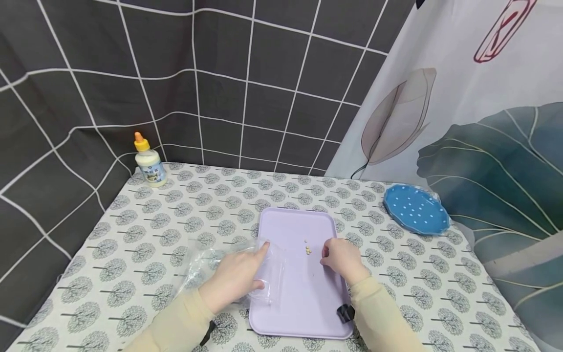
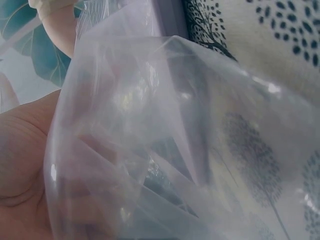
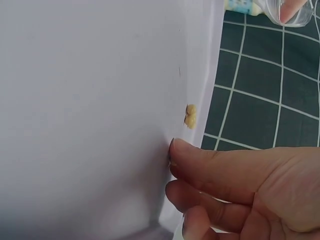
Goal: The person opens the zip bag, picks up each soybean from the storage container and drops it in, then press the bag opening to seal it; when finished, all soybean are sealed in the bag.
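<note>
A lilac tray (image 1: 299,318) lies on the tablecloth, with several small pale-yellow beans (image 1: 308,251) on it. In the right wrist view the beans (image 3: 190,118) sit just beyond the thumb tip. My right hand (image 1: 344,258) hovers at the tray's right side, fingers curled and tips close together; I see nothing clearly between them. At the tray's left edge my left hand (image 1: 235,276) holds a clear plastic bag (image 1: 200,266), index finger stretched out and thumb apart. The bag (image 2: 135,100) covers much of the left wrist view and blurs the fingers behind it.
A glue bottle (image 1: 151,166) with an orange tip stands at the back left. To the right lies a blue dotted plate (image 1: 415,209) with a wavy rim. Dark checked cloth (image 1: 220,88) hangs behind the table, and a leaf-print curtain (image 1: 462,98) hangs at right.
</note>
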Tool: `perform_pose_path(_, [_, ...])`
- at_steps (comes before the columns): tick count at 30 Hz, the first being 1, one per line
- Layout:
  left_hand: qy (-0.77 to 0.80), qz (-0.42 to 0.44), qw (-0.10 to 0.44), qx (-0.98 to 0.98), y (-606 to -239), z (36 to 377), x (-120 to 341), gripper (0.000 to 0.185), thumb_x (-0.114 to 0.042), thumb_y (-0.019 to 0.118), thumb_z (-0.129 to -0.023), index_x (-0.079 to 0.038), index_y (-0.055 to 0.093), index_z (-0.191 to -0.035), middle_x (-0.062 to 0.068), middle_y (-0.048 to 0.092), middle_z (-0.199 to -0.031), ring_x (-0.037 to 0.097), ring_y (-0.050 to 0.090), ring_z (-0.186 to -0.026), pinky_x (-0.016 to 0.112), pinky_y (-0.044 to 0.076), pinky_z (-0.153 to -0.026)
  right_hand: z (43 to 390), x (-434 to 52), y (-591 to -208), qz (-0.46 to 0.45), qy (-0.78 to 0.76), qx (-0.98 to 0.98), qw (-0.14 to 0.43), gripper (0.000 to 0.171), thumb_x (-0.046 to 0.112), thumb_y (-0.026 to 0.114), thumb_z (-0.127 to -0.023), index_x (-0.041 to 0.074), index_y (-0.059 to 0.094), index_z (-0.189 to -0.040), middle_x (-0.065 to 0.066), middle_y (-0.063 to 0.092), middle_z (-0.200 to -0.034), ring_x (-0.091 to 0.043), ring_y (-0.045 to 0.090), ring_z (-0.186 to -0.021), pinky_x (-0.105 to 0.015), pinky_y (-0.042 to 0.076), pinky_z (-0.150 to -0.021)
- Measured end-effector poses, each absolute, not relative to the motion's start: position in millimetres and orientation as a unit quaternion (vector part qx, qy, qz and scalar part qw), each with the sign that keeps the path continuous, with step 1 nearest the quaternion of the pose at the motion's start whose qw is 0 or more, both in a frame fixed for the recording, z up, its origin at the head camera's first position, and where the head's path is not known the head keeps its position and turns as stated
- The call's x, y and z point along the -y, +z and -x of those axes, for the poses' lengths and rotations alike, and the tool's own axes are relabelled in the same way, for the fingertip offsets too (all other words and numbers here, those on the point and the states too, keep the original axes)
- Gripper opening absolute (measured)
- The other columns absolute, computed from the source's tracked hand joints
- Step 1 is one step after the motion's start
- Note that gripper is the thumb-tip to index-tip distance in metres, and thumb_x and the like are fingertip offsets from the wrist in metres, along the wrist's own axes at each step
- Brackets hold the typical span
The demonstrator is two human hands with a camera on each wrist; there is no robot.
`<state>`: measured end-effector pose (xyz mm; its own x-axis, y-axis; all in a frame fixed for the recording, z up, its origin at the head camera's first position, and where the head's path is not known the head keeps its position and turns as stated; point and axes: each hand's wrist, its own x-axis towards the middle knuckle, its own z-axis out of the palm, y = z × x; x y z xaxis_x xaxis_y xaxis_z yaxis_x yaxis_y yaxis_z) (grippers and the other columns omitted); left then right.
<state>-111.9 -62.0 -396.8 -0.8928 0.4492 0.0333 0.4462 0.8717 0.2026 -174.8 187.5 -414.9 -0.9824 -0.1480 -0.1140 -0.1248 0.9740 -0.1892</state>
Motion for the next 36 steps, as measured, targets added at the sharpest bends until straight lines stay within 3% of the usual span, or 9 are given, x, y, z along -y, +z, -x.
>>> perform_pose_path(14, [0.104,-0.232,0.016,-0.967,-396.5,111.9,60.6,0.091,-0.041,0.073,-0.06,-0.005,0.033,-0.134,0.007,0.066,-0.098,0.018,0.062,-0.074,0.025,0.05,-0.058,165.4,-181.5,-410.8,0.099,-0.139,-0.985,0.036,0.015,0.026,0.071,-0.069,0.021,0.059,-0.061,0.01,0.054,-0.056,-0.007,0.045,-0.05,-0.022,0.039,-0.051])
perform_pose_path(19, [0.101,-0.228,0.021,-0.968,-396.2,111.5,59.8,0.092,-0.04,0.073,-0.06,-0.006,0.032,-0.135,0.005,0.067,-0.092,0.016,0.062,-0.072,0.023,0.048,-0.054,158.7,-173.0,-404.1,0.187,-0.206,-0.959,0.046,0.008,0.028,0.068,-0.073,0.023,0.063,-0.072,0.016,0.053,-0.06,-0.001,0.046,-0.052,-0.017,0.041,-0.05])
perform_pose_path(24, [0.095,-0.225,0.026,-0.969,-395.5,111.7,59.2,0.093,-0.041,0.073,-0.06,-0.007,0.031,-0.136,0.004,0.067,-0.095,0.015,0.062,-0.073,0.024,0.049,-0.057,150.1,-158.5,-401.7,0.29,-0.252,-0.923,0.03,0.006,0.027,0.066,-0.076,0.022,0.064,-0.079,0.017,0.052,-0.064,0.002,0.045,-0.055,-0.013,0.041,-0.05])
perform_pose_path(30, [0.092,-0.227,0.029,-0.969,-393.9,111.4,57.8,0.094,-0.042,0.073,-0.06,-0.008,0.03,-0.136,0.005,0.064,-0.105,0.017,0.063,-0.082,0.028,0.052,-0.067,144.9,-144.6,-402.2,0.316,-0.261,-0.912,0.015,0.007,0.026,0.066,-0.076,0.021,0.065,-0.08,0.017,0.053,-0.065,0.004,0.044,-0.057,-0.012,0.041,-0.052])
perform_pose_path(36, [0.09,-0.227,0.029,-0.969,-394.5,111.6,56.2,0.093,-0.042,0.073,-0.059,-0.009,0.032,-0.136,0.003,0.066,-0.096,0.015,0.062,-0.072,0.023,0.049,-0.054,145.0,-137.2,-401.9,0.323,-0.255,-0.911,0.01,0.011,0.027,0.066,-0.077,0.02,0.067,-0.084,0.015,0.054,-0.065,0.004,0.044,-0.056,-0.012,0.04,-0.051])
